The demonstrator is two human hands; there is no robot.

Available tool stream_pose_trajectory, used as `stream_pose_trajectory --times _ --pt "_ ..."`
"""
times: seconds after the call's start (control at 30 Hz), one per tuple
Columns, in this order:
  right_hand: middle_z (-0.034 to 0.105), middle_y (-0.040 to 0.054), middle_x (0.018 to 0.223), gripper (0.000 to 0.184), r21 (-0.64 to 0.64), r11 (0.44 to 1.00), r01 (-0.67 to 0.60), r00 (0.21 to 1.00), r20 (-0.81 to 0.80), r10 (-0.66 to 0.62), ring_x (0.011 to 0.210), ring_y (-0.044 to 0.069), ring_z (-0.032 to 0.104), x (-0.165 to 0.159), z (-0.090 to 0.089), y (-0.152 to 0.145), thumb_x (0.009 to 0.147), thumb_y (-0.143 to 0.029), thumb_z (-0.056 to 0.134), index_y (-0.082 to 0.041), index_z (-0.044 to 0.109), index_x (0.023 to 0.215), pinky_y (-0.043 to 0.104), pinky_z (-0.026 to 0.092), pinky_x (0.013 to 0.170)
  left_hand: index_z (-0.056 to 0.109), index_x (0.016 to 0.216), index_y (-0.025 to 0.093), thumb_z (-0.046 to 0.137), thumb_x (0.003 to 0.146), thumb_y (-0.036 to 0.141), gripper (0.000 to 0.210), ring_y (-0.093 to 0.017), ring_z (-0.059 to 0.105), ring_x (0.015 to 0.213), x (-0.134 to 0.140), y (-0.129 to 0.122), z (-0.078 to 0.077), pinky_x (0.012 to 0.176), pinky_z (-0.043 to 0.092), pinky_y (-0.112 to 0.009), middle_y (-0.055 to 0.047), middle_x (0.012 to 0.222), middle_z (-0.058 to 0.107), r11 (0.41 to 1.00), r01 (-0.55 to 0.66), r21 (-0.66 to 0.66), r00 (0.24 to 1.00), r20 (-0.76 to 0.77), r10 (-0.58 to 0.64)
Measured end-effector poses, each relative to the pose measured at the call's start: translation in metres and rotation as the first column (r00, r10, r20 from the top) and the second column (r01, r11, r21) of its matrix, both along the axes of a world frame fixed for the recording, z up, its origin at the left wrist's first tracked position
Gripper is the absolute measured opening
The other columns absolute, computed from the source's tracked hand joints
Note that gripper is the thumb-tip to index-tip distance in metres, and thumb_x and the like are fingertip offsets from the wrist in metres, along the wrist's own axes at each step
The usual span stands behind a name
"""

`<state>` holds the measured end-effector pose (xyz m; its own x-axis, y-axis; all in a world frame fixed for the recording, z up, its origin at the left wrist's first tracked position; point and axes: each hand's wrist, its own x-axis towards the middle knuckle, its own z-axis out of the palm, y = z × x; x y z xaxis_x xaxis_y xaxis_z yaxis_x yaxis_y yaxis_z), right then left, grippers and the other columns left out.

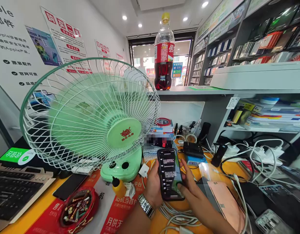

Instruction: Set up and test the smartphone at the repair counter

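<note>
In the lower middle of the head view, a black smartphone point(168, 172) is held upright, its lit dark screen showing lines of text. My left hand point(152, 183), with a metal watch point(146, 205) on its wrist, grips the phone's left side. Along the other side, my right hand point(192, 188) supports the phone, with its thumb over the lower right of the screen. Some of the fingers are hidden behind the phone. Below both hands lies a coil of white cable point(178, 214).
A green desk fan point(124, 133) stands left of the phone. Nearby are a yellow dropper bottle point(118, 187), a red bowl of small items point(78, 208) and a keyboard point(12, 188). Tangled cables point(259, 156) cover the right side. A cola bottle point(164, 55) stands on the shelf.
</note>
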<state>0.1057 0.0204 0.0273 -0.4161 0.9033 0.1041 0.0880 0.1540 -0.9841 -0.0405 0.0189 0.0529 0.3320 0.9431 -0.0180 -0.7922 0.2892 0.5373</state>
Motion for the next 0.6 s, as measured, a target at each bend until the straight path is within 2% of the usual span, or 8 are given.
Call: stream_pose_trajectory --times 0.07,0.17,0.23,0.43,0.5,0.6 --pt "0.035 0.0055 0.147 0.066 -0.020 0.999 0.047 0.998 -0.030 -0.048 0.135 0.020 0.033 0.001 0.000 0.001 0.094 -0.041 0.042 -0.030 0.011 0.151 0.041 0.024 0.112 0.063 0.118 0.009 0.035 0.088 0.063 0.068 -0.030 0.067 0.089 0.001 -0.001 -0.001 0.084 0.048 -0.044 -0.017 0.098 0.070 1.000 0.025 -0.005 1.000 0.002 -0.024" --pt "0.050 0.0069 0.133 0.066 -0.083 0.995 0.061 0.994 -0.087 -0.068 0.123 0.021 0.046 0.000 0.002 0.001 0.092 -0.041 0.044 -0.029 0.014 0.150 0.040 0.035 0.105 0.063 0.116 0.008 0.032 0.088 0.065 0.071 -0.031 0.066 0.091 0.002 0.000 -0.005 0.085 0.048 -0.044 -0.018 0.096 0.070 0.998 0.058 0.007 0.998 0.032 -0.058" --pt "0.056 0.0075 0.124 0.066 -0.103 0.993 0.058 0.990 -0.126 -0.071 0.115 0.022 0.052 -0.002 0.003 0.000 0.092 -0.041 0.044 -0.028 0.015 0.150 0.039 0.042 0.099 0.063 0.116 0.006 0.031 0.088 0.066 0.073 -0.030 0.066 0.093 0.003 0.001 -0.008 0.086 0.047 -0.043 -0.018 0.096 0.070 0.998 0.060 0.025 0.996 0.060 -0.062" --pt "0.047 0.0066 0.137 0.058 -0.032 0.993 0.112 0.982 -0.152 -0.116 0.117 0.021 0.051 -0.005 0.000 0.000 0.095 -0.041 0.041 -0.031 0.022 0.148 0.038 0.041 0.099 0.063 0.115 0.007 0.035 0.087 0.066 0.072 -0.030 0.065 0.093 0.007 0.002 -0.011 0.087 0.047 -0.044 -0.018 0.100 0.069 1.000 0.028 -0.010 0.995 0.091 -0.027" --pt "0.050 0.0088 0.135 0.063 -0.039 0.993 0.108 0.982 -0.153 -0.113 0.111 0.022 0.056 -0.007 -0.001 -0.001 0.093 -0.040 0.045 -0.029 0.018 0.149 0.039 0.045 0.095 0.063 0.115 0.007 0.035 0.087 0.066 0.071 -0.030 0.065 0.094 0.008 0.001 -0.010 0.088 0.047 -0.044 -0.017 0.099 0.069 0.999 0.028 -0.026 0.995 0.093 -0.025" --pt "0.052 0.0124 0.132 0.081 -0.054 0.993 0.108 0.985 -0.125 -0.114 0.104 0.023 0.061 -0.012 0.001 -0.003 0.085 -0.035 0.060 -0.027 0.011 0.149 0.039 0.051 0.087 0.061 0.119 0.010 0.038 0.087 0.063 0.066 -0.029 0.065 0.095 0.010 0.000 -0.011 0.088 0.047 -0.043 -0.016 0.100 0.070 0.999 -0.006 -0.051 0.997 0.078 0.010"
